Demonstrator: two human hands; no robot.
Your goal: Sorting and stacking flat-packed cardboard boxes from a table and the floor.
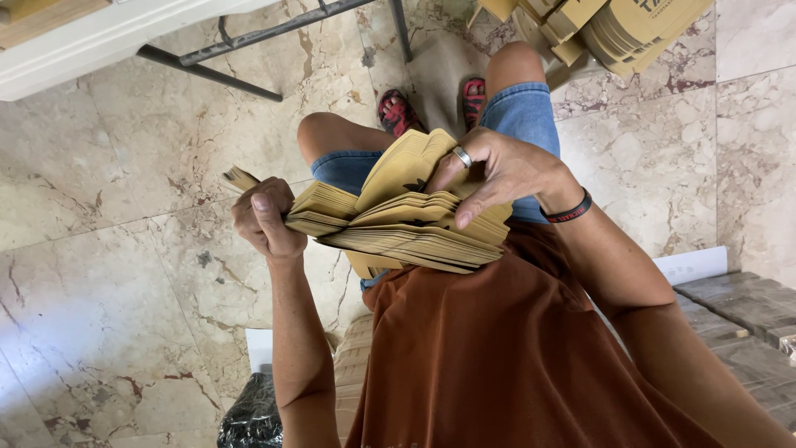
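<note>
I sit and hold a thick stack of flat brown paper bags (398, 224) over my lap. My left hand (264, 220) grips the stack's left end, thumb on top. My right hand (497, 170), with a ring and a black wristband, lies over the right side, its fingers spread among the fanned upper bags, lifting several of them up. My knees, denim shorts and red sandals (398, 112) show beyond the stack.
A white table (99, 37) with black metal legs stands at the top left. More brown folded bags or cartons (622, 29) are piled at the top right. A black plastic bag (253, 415) lies low on the marble floor. Wrapped bundles (746, 307) sit at right.
</note>
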